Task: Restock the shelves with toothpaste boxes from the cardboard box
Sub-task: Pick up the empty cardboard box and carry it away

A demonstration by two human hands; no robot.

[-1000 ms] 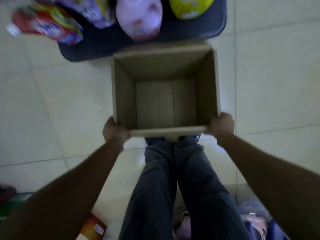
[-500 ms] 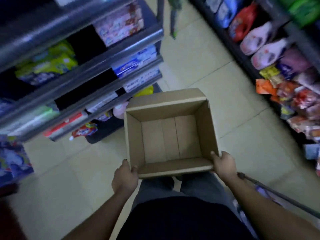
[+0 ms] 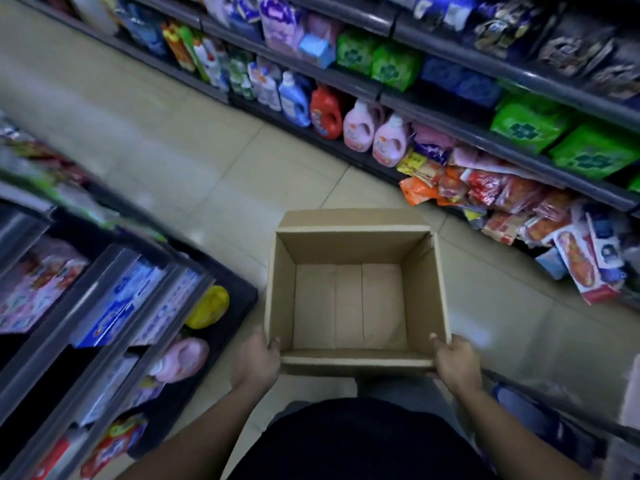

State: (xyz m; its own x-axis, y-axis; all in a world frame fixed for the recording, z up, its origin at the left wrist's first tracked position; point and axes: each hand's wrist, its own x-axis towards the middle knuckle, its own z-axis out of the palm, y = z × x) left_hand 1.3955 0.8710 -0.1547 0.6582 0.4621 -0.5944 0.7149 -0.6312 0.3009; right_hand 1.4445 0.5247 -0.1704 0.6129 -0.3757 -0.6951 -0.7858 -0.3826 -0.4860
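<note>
Left hand (image 3: 258, 362): grips the box (image 3: 349, 303) at its near-left corner, 7 o'clock of the mouth, one digit hooked over the rim, the rest hidden outside the wall. Right hand (image 3: 453, 363): grips the near-right corner, at 5 o'clock, the same way.

Box: held low centre in front of the body, clear of the floor (image 3: 194, 161), in the aisle between a shelf (image 3: 86, 327) at 9 o'clock and a longer shelf (image 3: 519, 147) running from 12 to 3. Shows bare cardboard inside, with no toothpaste in view.

Handling, as a judgement: probably very light with nothing in it. Walls look stiff enough to carry by but likely to bow if squeezed mid-span, so corners or the underside seem the safest hold. Dry cardboard, not slippery, and hardly fragile.

Pointing: mouth faces straight up toward the camera, bottom level. Far flap lies folded outward at 12 o'clock, and the bottom seams run 12 to 6. Mouth reads near square, perhaps a little wider from 9 to 3, so cannot fix a long axis firmly
</note>
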